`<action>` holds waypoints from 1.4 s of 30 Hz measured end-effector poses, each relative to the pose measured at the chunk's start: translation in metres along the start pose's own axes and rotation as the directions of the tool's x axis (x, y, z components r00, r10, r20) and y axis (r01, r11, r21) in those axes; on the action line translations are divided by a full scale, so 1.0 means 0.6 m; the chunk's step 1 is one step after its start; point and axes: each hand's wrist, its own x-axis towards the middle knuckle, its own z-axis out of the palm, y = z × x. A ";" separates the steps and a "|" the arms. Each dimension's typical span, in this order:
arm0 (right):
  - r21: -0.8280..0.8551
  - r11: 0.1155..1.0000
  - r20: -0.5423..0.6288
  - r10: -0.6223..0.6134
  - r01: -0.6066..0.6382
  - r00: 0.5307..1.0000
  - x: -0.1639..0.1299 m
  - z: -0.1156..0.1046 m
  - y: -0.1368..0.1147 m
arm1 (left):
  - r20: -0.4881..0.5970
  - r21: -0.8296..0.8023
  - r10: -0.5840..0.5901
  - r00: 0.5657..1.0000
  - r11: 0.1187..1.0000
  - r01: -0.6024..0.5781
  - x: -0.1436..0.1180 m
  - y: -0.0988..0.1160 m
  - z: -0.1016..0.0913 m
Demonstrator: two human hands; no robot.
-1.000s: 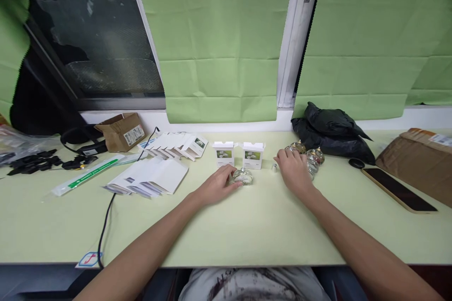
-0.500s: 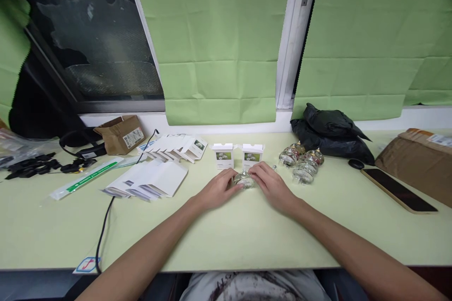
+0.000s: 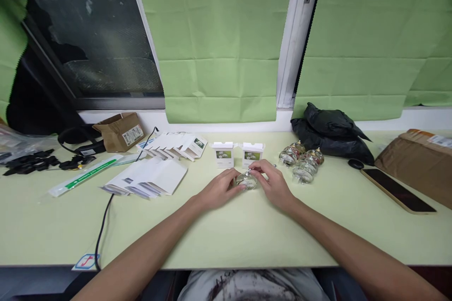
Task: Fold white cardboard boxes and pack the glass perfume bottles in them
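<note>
Our left hand holds the glass bottle, which sits between our 2 hands; our right hand reaches its top, grip unclear.

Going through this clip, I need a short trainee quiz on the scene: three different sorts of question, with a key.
1. Multiple choice: which thing is the left hand gripping at its side? A) phone B) clear bottle C) black bag
2. True or false: the phone lies to the right of the right hand.
3. Short answer: what pair of things stands upright just beyond the clear bottle?

Key: 1 B; 2 true; 3 two white boxes with printed pictures.
</note>
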 end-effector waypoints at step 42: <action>0.001 1.000 0.239 0.003 -0.004 0.971 0.022 -0.016 0.001 | -0.002 0.012 -0.001 1.000 1.000 0.001 0.003 0.002 0.002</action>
